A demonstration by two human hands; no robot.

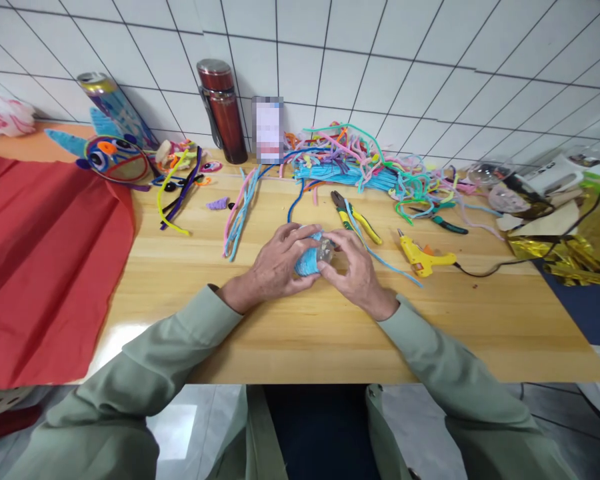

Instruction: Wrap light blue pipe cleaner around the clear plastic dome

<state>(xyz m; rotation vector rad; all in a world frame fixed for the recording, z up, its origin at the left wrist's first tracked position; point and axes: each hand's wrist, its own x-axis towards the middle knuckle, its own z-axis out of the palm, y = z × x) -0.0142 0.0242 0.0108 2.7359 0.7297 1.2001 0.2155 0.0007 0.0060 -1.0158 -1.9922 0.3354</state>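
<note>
Between both hands, above the middle of the table, is a small rounded piece wrapped in light-blue pipe cleaner, with a clear, shiny part showing on its right side. My left hand is closed around the blue side, fingers over the top. My right hand pinches the clear end with thumb and fingers. The underside of the piece is hidden. Just right of my hands lie yellow-and-green pliers with a loose light-blue pipe cleaner across them. To the left rests a bunch of blue and pink pipe cleaners.
A yellow glue gun with a black cord lies to the right. A tangled pipe-cleaner heap, a phone and a red flask stand along the tiled wall. Red cloth and a decorated fish-like figure are left.
</note>
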